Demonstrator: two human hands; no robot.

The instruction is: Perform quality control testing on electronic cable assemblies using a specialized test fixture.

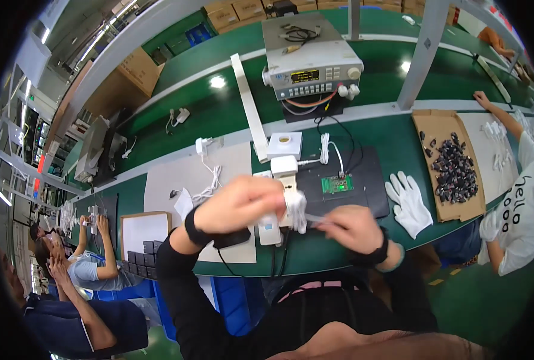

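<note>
In front of my body, a coiled white cable bundle (295, 211) is held up between my two hands over a power strip. My left hand (240, 204) is closed, its slightly blurred fingertips at the bundle's left side. With bent fingers, my right hand (354, 229) pinches a thin pale strip (316, 219) that runs to the bundle. A white charger plug (284, 165) sits behind in the power strip (269, 231), partly covered by my left hand. Its white cord leads to a small green circuit board (337, 183) on a black mat (368, 174).
A bench meter (312, 69) stands behind, beside a white box (284, 146). To the right lie a white glove (408, 204) and a cardboard tray (426, 129) of small black parts. Another charger (204, 146) rests on the left sheet (234, 162). Co-workers sit on both sides.
</note>
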